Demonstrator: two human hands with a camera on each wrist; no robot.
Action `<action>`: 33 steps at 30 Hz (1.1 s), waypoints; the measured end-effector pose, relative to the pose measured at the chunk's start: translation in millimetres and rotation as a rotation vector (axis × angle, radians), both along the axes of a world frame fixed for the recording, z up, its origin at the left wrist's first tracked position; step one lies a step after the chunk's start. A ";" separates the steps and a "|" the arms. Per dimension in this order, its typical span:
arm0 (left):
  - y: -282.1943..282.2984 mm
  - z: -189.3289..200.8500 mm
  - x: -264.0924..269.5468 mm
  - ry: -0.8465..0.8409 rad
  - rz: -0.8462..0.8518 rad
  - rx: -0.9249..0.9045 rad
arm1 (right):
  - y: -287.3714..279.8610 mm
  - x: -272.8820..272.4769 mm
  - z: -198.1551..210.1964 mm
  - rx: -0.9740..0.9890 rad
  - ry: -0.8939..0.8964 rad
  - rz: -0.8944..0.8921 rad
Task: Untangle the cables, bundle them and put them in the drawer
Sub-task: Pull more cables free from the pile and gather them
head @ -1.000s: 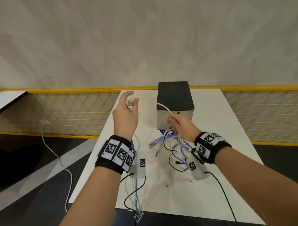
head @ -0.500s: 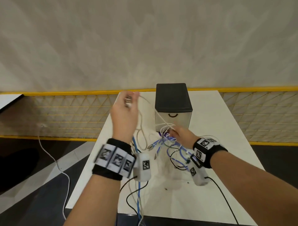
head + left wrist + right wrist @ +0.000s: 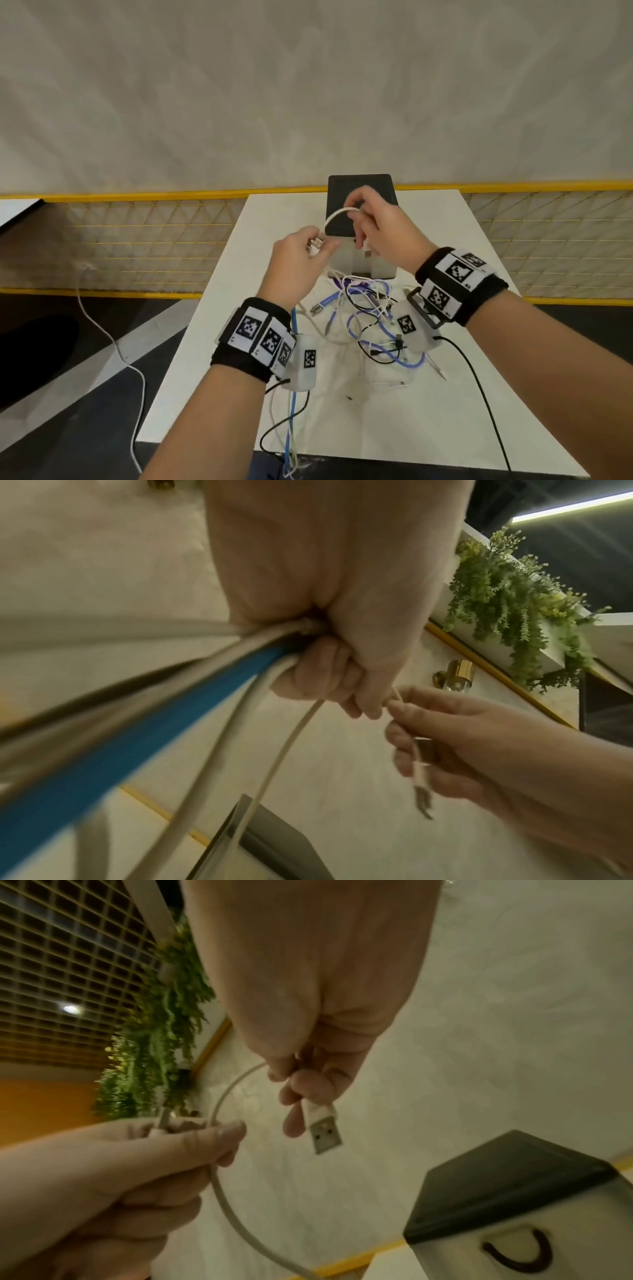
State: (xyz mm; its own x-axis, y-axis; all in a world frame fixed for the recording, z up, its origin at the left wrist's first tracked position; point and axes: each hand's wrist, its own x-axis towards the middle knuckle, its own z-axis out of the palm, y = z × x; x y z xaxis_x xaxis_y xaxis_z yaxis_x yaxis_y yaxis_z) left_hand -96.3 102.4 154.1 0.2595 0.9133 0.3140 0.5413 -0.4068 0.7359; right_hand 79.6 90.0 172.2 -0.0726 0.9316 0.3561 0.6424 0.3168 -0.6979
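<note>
My left hand grips a bunch of cables in its fist, among them a blue cable and white ones that hang down past the wrist. My right hand pinches the end of a white cable just behind its USB plug. That cable arcs over to my left hand. Both hands are raised in front of the drawer box, which has a black top and a shut drawer with a handle. A tangle of blue, white and black cables lies on the table below.
The white table has its edges close on the left and front, and some cables hang over the front edge. A yellow mesh railing runs behind. A white cord trails on the floor to the left.
My right hand has risen from the tangle with the white cable's plug end to in front of the box. My left hand came down and right to meet it.
</note>
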 end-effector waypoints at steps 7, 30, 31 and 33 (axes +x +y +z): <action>-9.3 10.8 -40.7 -0.108 -0.030 -0.146 | -64.9 -14.2 -44.9 -0.227 -0.209 0.208; -130.1 20.9 -69.8 -0.462 -0.125 -0.319 | -167.1 -72.0 -108.3 -0.483 -0.531 0.506; -135.1 19.8 -66.6 -0.455 -0.134 -0.327 | -163.6 -72.3 -99.2 -0.389 -0.403 0.417; -143.2 16.5 -58.6 -0.428 -0.148 -0.324 | -157.6 -76.8 -84.1 -0.337 -0.082 0.366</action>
